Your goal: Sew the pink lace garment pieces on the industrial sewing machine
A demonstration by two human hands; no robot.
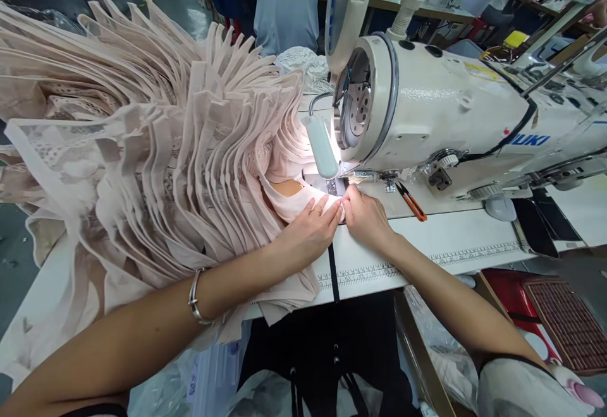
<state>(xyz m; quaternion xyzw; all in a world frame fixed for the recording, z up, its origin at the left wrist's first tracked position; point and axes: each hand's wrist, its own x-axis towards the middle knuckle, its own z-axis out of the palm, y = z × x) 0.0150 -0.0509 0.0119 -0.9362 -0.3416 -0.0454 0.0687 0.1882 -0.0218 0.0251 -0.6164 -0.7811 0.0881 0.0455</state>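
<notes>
My left hand [310, 227] lies flat, fingers stretched over the edge of a pale pink garment piece [289, 205] just in front of the sewing machine [417, 101]. Close beside it, my right hand [365, 215] pinches the end of that fabric between thumb and fingers, near the lit needle area. The presser foot [332, 186] shows only partly behind the fingers. A long stack of pale pink garments [190, 170] with lace panels spreads to the left, and the piece under my hands joins its near side. A small lamp [322, 145] shines on the sewing spot.
Orange-handled thread snips [411, 202] lie on the table right of my right hand. A measuring tape strip [455, 256] runs along the front edge. A dark phone-like object [535, 227] rests farther right. A person in a blue shirt [287, 6] sits ahead.
</notes>
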